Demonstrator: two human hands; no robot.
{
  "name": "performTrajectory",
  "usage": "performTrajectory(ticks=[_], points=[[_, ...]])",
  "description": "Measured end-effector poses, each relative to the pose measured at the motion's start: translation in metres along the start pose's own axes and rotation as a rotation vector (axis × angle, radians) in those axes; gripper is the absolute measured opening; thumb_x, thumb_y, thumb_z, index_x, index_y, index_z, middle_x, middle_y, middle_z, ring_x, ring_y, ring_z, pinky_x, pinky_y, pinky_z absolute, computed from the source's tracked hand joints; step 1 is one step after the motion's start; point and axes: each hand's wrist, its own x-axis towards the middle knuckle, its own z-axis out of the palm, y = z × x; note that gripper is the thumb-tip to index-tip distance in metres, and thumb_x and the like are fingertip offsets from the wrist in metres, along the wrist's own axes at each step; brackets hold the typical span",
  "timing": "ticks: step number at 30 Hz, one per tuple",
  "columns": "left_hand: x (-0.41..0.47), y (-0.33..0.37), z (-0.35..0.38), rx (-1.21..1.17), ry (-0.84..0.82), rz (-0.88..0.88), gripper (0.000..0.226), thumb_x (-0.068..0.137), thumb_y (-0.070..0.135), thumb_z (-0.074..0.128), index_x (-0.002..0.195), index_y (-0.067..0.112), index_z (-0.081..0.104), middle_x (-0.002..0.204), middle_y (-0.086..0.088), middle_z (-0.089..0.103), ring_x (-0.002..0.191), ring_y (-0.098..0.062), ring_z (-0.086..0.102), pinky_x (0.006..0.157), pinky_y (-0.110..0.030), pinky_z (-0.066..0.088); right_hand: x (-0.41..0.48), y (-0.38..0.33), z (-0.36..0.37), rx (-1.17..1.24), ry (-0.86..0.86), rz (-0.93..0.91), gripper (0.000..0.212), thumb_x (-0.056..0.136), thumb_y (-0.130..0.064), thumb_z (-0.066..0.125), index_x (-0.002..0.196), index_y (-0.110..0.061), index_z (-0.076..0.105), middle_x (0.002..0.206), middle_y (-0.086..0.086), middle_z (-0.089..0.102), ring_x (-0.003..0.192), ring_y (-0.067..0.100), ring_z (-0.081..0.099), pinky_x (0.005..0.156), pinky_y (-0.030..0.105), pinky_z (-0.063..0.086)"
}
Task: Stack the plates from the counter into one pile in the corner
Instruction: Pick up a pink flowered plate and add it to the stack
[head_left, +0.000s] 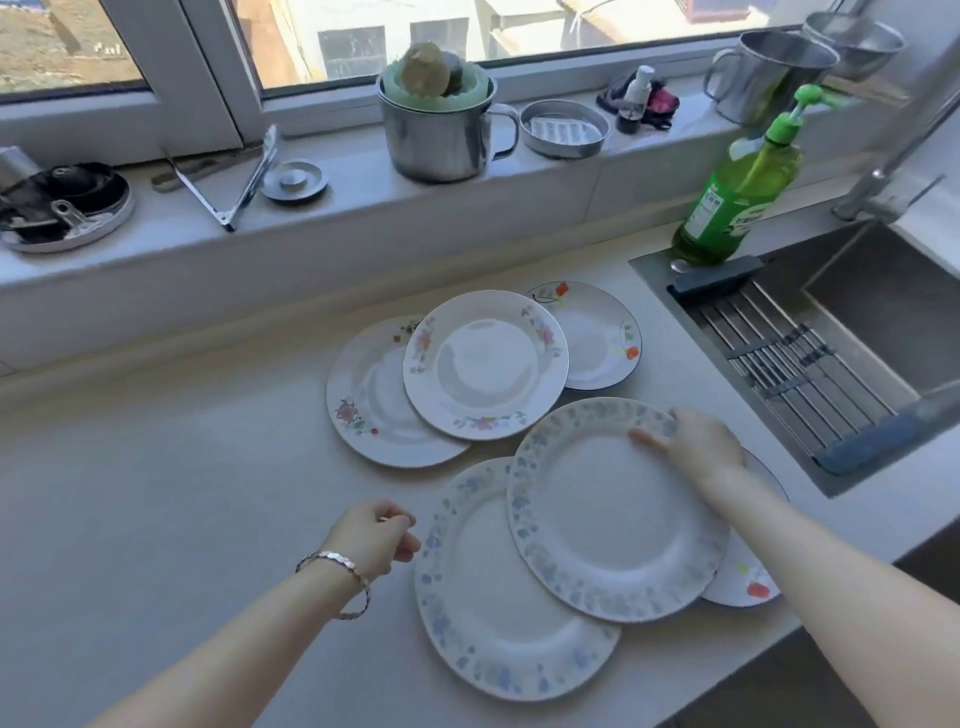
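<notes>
Right hand (698, 447) pinched the far rim of the top blue-patterned plate (618, 512), lower right of frame. Left hand (376, 535) hovered loosely curled, empty, over the bench (182, 467).

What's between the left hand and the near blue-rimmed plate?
Nothing visible. The left hand hovers loosely curled just left of the near blue-rimmed plate, with only bare counter between them. The upper blue-rimmed plate, gripped by the right hand, overlaps its right side only.
</notes>
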Motion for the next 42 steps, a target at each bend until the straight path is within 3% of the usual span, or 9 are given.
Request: performTrajectory(ticks=[5, 15, 20, 23, 26, 30, 35, 39, 42], points=[[0.014, 0.026, 0.022, -0.324, -0.010, -0.158, 0.011, 0.094, 0.004, 0.041, 0.100, 0.001, 0.050, 0.070, -0.012, 0.060, 0.061, -0.021, 0.058, 0.038, -0.020, 0.049, -0.012, 0.013, -0.001, 0.144, -0.004, -0.049, 0.048, 0.080, -0.046, 0.064, 0.058, -0.017, 0.033, 0.062, 0.002, 0.046, 0.067, 0.024, 0.046, 0.052, 0.033, 0.024], [0.067, 0.077, 0.060, -1.015, -0.052, -0.281, 0.042, 0.098, 0.011, 0.040, 0.137, -0.005, 0.035, 0.136, -0.016, 0.050, 0.123, -0.026, 0.054, 0.095, -0.032, 0.046, -0.020, 0.034, -0.013, 0.400, 0.008, -0.047, 0.041, 0.077, -0.035, 0.071, 0.063, -0.002, 0.051, 0.061, 0.011, 0.056, 0.059, 0.022, 0.050, 0.052, 0.031, 0.031], [0.082, 0.081, 0.069, -0.904, -0.020, -0.330, 0.024, 0.093, 0.025, 0.053, 0.101, 0.003, 0.050, 0.072, -0.002, 0.061, 0.031, -0.008, 0.059, 0.039, -0.020, 0.051, -0.026, 0.037, -0.014, 0.550, -0.009, -0.024, 0.036, 0.078, -0.030, 0.071, 0.056, -0.016, 0.046, 0.056, -0.002, 0.051, 0.054, 0.015, 0.046, 0.048, 0.027, 0.030], [0.089, 0.086, 0.071, -0.830, 0.094, -0.346, 0.023, 0.088, 0.018, 0.059, 0.071, 0.008, 0.048, 0.039, 0.002, 0.056, 0.019, -0.002, 0.047, 0.028, -0.012, 0.042, -0.028, 0.038, -0.012, 0.609, -0.001, -0.006, 0.037, 0.079, -0.029, 0.070, 0.057, -0.014, 0.045, 0.056, 0.000, 0.048, 0.051, 0.015, 0.043, 0.046, 0.026, 0.029], [0.090, 0.093, 0.074, -0.831, 0.113, -0.327, 0.017, 0.085, 0.013, 0.062, 0.072, 0.007, 0.052, 0.041, -0.002, 0.059, 0.033, -0.007, 0.055, 0.035, -0.015, 0.045, -0.030, 0.040, -0.011, 0.670, 0.016, 0.004, 0.038, 0.079, -0.028, 0.070, 0.058, -0.013, 0.043, 0.057, 0.002, 0.048, 0.052, 0.018, 0.043, 0.047, 0.026, 0.030], [0.077, 0.104, 0.072, -1.184, 0.040, -0.185, 0.015, 0.082, -0.014, 0.051, 0.072, -0.003, 0.055, 0.087, -0.016, 0.063, 0.069, -0.025, 0.059, 0.090, -0.041, 0.053, -0.033, 0.040, -0.010, 0.726, 0.014, 0.018, 0.038, 0.080, -0.025, 0.070, 0.060, -0.009, 0.042, 0.059, 0.006, 0.044, 0.053, 0.020, 0.040, 0.046, 0.028, 0.029], [0.079, 0.111, 0.062, -1.242, 0.114, -0.102, 0.042, 0.074, -0.020, 0.050, 0.115, -0.012, 0.052, 0.090, -0.020, 0.067, 0.074, -0.030, 0.065, 0.054, -0.034, 0.059, -0.038, 0.035, -0.006, 0.839, -0.017, 0.054, 0.044, 0.082, -0.025, 0.067, 0.056, -0.014, 0.034, 0.054, 0.002, 0.036, 0.048, 0.016, 0.032, 0.033, 0.016, 0.026], [0.064, 0.110, 0.048, -1.223, -0.013, -0.078, 0.016, 0.083, -0.018, 0.043, 0.091, -0.012, 0.056, 0.080, -0.020, 0.063, 0.089, -0.032, 0.063, 0.094, -0.035, 0.051, -0.044, 0.028, -0.003, 0.999, -0.084, 0.098, 0.044, 0.071, -0.044, 0.071, 0.065, -0.006, 0.050, 0.062, 0.009, 0.049, 0.054, 0.019, 0.044, 0.052, 0.028, 0.035], [0.042, 0.099, 0.019, -1.138, -0.007, -0.008, 0.018, 0.085, -0.018, 0.039, 0.081, -0.009, 0.054, 0.058, -0.018, 0.068, 0.085, -0.031, 0.061, 0.092, -0.037, 0.050, -0.051, 0.019, 0.001, 1.126, -0.191, 0.117, 0.078, 0.038, -0.071, 0.074, 0.077, -0.005, 0.064, 0.064, 0.004, 0.069, 0.056, 0.020, 0.062, 0.056, 0.030, 0.050]])
